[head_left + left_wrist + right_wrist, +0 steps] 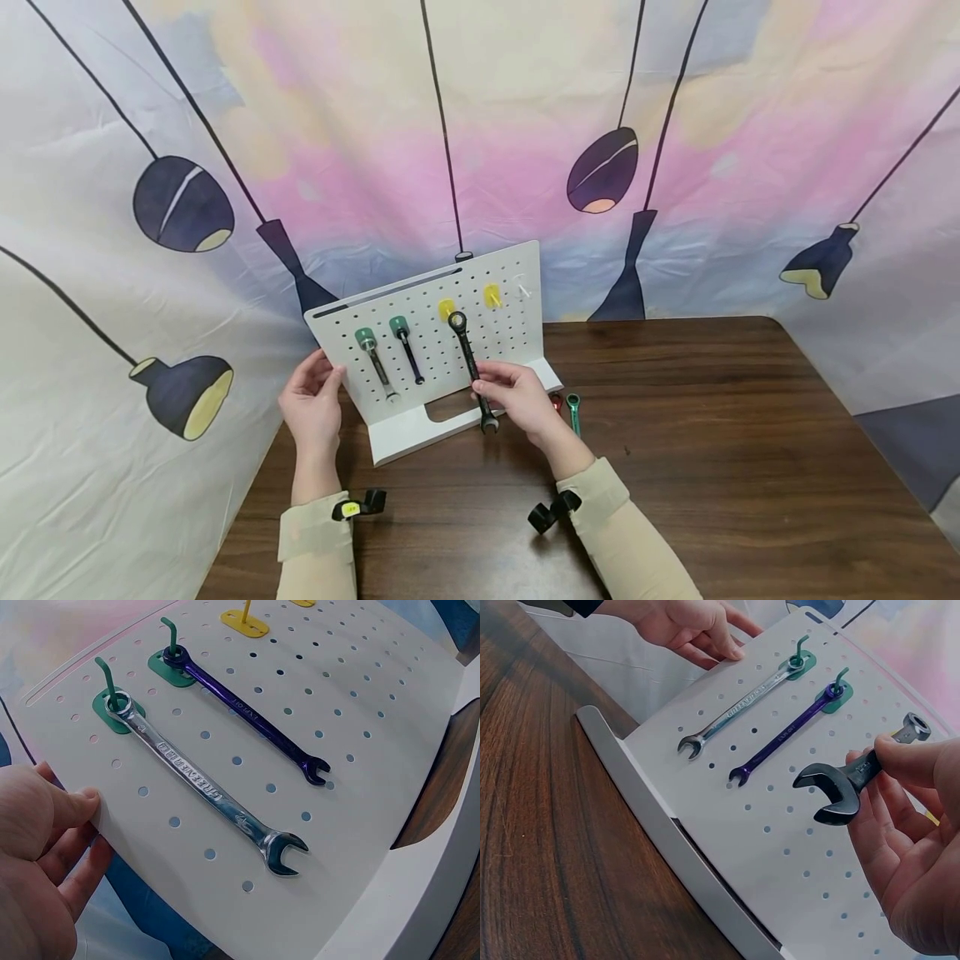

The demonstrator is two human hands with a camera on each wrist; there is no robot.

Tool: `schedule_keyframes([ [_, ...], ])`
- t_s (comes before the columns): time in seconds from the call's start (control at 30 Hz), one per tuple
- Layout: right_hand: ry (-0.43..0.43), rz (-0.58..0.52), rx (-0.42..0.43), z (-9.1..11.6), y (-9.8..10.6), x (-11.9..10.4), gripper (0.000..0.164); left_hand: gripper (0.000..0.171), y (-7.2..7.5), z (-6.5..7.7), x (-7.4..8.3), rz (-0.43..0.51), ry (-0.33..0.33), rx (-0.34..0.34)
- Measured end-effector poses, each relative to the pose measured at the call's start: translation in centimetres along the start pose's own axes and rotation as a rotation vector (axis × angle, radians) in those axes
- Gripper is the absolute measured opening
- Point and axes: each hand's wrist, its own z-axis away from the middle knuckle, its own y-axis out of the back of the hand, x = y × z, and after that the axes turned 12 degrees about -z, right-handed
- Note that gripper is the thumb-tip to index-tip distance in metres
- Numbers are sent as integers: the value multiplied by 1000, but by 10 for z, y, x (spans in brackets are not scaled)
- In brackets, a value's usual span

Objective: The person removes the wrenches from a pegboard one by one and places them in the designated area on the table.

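Two wrenches (191, 774) hang; my left hand (311, 410) pinches the pegboard (513, 337) edge, right hand (521, 398) one black wrench (467, 352); counter (720, 442) stretches rightward.

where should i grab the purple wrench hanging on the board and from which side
I'd try the purple wrench mid-shank, from the front: that slim stretch is uncovered, the pegboard backs it, and its ring end hangs on an upturned green hook, so lifting seems needed.
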Motion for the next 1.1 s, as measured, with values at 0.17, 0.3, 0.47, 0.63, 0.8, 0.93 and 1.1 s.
schedule_keyframes([
  [0.17, 9, 0, -7, 0, 1, -1, 39, 37, 0, 1, -1, 7, 5, 1],
  [0.3, 9, 5, -6, 1, 1, -2, 40, 37, 0, 1, -1, 12, 8, -1],
  [0.47, 6, 22, -11, 3, 3, -2, 40, 38, -1, 0, -3, 4, 9, -5],
  [0.63, 7, 37, -21, 4, 4, -6, 37, 37, -3, -1, -1, 6, 4, -9],
  [0.8, 5, 51, -33, 3, 5, -11, 36, 37, -2, -1, 0, 8, 12, -2],
  [0.93, 4, 46, -48, 5, 6, -12, 37, 37, 0, 0, 1, 5, 12, 0],
  [1.1, 3, 71, -39, 10, 9, -12, 37, 37, 0, 1, -1, 7, 15, -4],
])
